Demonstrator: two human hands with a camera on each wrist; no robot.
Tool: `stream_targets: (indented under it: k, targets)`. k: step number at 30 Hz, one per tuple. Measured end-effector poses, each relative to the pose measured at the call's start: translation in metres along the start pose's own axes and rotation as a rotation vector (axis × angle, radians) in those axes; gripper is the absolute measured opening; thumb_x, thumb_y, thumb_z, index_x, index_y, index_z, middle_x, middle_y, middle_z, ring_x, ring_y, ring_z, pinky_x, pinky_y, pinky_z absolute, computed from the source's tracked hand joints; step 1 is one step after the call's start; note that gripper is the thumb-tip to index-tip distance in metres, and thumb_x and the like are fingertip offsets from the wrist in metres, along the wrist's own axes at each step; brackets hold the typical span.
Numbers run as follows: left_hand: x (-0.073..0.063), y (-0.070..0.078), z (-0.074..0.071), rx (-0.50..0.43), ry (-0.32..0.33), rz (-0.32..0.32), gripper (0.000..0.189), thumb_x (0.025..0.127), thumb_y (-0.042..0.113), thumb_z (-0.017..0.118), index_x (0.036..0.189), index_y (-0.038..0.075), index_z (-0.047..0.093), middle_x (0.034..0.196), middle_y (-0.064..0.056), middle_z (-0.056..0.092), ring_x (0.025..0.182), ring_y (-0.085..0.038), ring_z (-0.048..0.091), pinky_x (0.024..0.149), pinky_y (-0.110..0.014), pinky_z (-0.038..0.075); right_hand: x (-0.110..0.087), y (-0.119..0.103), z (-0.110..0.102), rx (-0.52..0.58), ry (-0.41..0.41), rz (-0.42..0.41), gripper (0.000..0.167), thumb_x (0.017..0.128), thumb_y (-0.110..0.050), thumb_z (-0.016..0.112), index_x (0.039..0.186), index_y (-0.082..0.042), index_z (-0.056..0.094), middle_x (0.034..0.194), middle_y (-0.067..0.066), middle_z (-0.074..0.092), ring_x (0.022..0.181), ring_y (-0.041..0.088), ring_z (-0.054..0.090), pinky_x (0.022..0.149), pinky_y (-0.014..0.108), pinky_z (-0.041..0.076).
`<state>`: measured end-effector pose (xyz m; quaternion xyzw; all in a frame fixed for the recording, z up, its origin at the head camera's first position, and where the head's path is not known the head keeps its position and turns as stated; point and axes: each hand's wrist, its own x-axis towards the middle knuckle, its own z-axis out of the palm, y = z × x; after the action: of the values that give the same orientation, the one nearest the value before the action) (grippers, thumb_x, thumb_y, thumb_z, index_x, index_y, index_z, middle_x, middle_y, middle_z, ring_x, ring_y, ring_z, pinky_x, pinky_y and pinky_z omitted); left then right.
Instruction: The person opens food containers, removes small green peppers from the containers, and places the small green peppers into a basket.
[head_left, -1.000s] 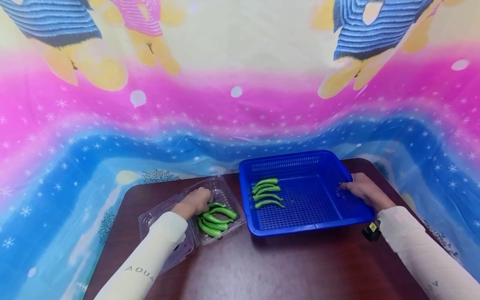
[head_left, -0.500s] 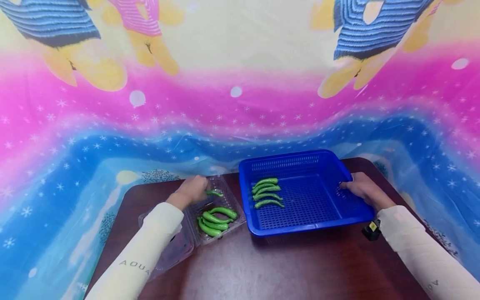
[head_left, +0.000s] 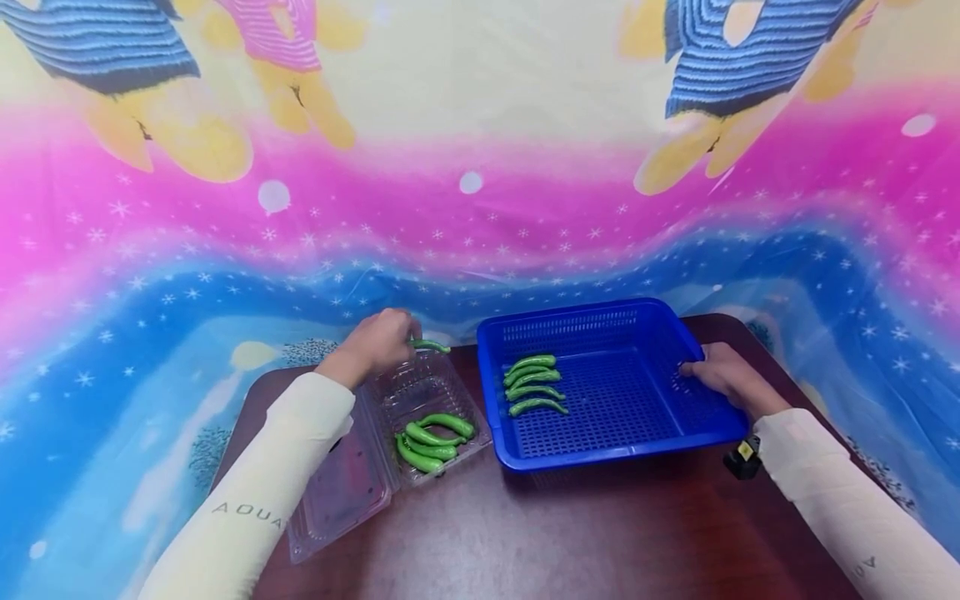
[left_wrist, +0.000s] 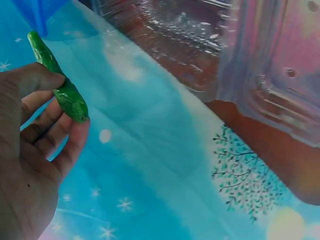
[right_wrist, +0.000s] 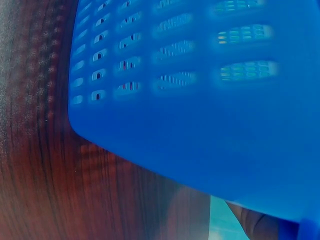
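1. The blue basket (head_left: 630,453) is gripped at its right rim by the right hand (head_left: 731,379), fingers largely hidden.
2. Left of the basket, a green pepper (left_wrist: 72,100) is pinched aloft between thumb and fingertips of the left hand (head_left: 378,342).
3. Inside the basket, by its left wall, four peppers (head_left: 534,390) are laid in a row.
4. Just left of the basket, more peppers (head_left: 431,452) are contained in an opened clear box (head_left: 412,400).
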<state>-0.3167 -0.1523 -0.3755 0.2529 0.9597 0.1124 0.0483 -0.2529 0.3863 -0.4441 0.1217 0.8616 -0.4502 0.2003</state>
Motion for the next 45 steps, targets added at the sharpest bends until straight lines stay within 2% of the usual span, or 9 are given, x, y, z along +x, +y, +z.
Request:
stream_targets:
  k: [7, 20, 23, 27, 32, 37, 42, 43, 45]
  targets:
    - [0.01, 0.019, -0.012, 0.048, 0.061, 0.083, 0.027, 0.084, 0.007, 0.069, 0.11, 0.005, 0.074, 0.112, -0.007, 0.071, 0.097, -0.024, 0.069, 0.085, -0.041, 0.06, 0.0, 0.001, 0.0, -0.008, 0.009, -0.006, 0.04, 0.106, -0.016, 0.049, 0.134, 0.011, 0.043, 0.095, 0.017, 0.073, 0.077, 0.027, 0.076, 0.071, 0.045, 0.064]
    - [0.036, 0.06, -0.029, 0.063, 0.045, 0.135, 0.029, 0.09, 0.003, 0.061, 0.116, 0.001, 0.073, 0.121, -0.012, 0.071, 0.109, -0.026, 0.069, 0.092, -0.041, 0.059, 0.0, 0.001, 0.001, -0.004, 0.006, -0.005, 0.044, 0.106, -0.017, 0.05, 0.138, 0.011, 0.041, 0.094, 0.015, 0.074, 0.078, 0.027, 0.076, 0.072, 0.045, 0.064]
    - [0.043, 0.068, -0.032, 0.064, 0.049, 0.148, 0.023, 0.089, 0.001, 0.059, 0.105, 0.002, 0.075, 0.113, -0.011, 0.07, 0.095, -0.022, 0.066, 0.083, -0.036, 0.058, 0.0, 0.001, 0.0, -0.007, 0.006, -0.006, 0.045, 0.106, -0.017, 0.05, 0.139, 0.011, 0.04, 0.095, 0.016, 0.074, 0.078, 0.027, 0.076, 0.072, 0.045, 0.064]
    - [0.051, 0.079, -0.033, 0.058, 0.043, 0.159, 0.015, 0.089, -0.002, 0.056, 0.082, 0.007, 0.066, 0.093, -0.007, 0.062, 0.072, -0.018, 0.048, 0.063, -0.031, 0.044, -0.001, 0.001, 0.0, -0.009, 0.005, -0.012, 0.044, 0.106, -0.017, 0.05, 0.138, 0.012, 0.041, 0.095, 0.017, 0.073, 0.078, 0.027, 0.076, 0.071, 0.045, 0.064]
    - [0.06, 0.091, -0.03, 0.061, 0.035, 0.162, 0.021, 0.09, -0.003, 0.057, 0.076, 0.012, 0.062, 0.08, -0.001, 0.054, 0.066, -0.013, 0.043, 0.057, -0.027, 0.04, -0.001, 0.0, 0.001, -0.003, 0.001, -0.009, 0.041, 0.107, -0.017, 0.049, 0.136, 0.012, 0.042, 0.093, 0.016, 0.074, 0.077, 0.027, 0.076, 0.071, 0.045, 0.064]
    - [0.07, 0.104, -0.023, 0.052, 0.007, 0.158, 0.021, 0.091, -0.005, 0.056, 0.091, 0.007, 0.073, 0.082, -0.002, 0.06, 0.071, -0.015, 0.053, 0.063, -0.028, 0.047, -0.001, 0.0, -0.001, -0.004, 0.013, -0.005, 0.041, 0.106, -0.017, 0.05, 0.135, 0.011, 0.043, 0.094, 0.017, 0.073, 0.077, 0.027, 0.076, 0.07, 0.045, 0.064]
    - [0.077, 0.115, -0.013, 0.055, -0.018, 0.161, 0.028, 0.093, -0.003, 0.057, 0.112, 0.006, 0.076, 0.111, -0.007, 0.075, 0.095, -0.021, 0.069, 0.085, -0.036, 0.06, -0.002, -0.001, 0.0, 0.008, 0.006, -0.009, 0.043, 0.107, -0.018, 0.049, 0.137, 0.012, 0.04, 0.093, 0.017, 0.073, 0.076, 0.028, 0.077, 0.07, 0.045, 0.064]
    - [0.078, 0.116, -0.011, 0.071, -0.016, 0.164, 0.028, 0.094, -0.001, 0.057, 0.113, 0.007, 0.076, 0.113, -0.006, 0.075, 0.097, -0.019, 0.07, 0.087, -0.035, 0.06, -0.002, 0.0, 0.001, 0.01, 0.002, -0.013, 0.042, 0.107, -0.018, 0.048, 0.137, 0.012, 0.041, 0.093, 0.017, 0.073, 0.076, 0.028, 0.077, 0.07, 0.045, 0.064]
    - [0.08, 0.12, -0.009, 0.079, -0.023, 0.16, 0.025, 0.095, -0.001, 0.057, 0.109, 0.007, 0.076, 0.104, -0.005, 0.074, 0.086, -0.018, 0.066, 0.08, -0.034, 0.059, -0.002, 0.0, 0.001, 0.015, -0.001, -0.019, 0.039, 0.107, -0.018, 0.049, 0.133, 0.011, 0.043, 0.092, 0.017, 0.073, 0.076, 0.029, 0.077, 0.07, 0.045, 0.064]
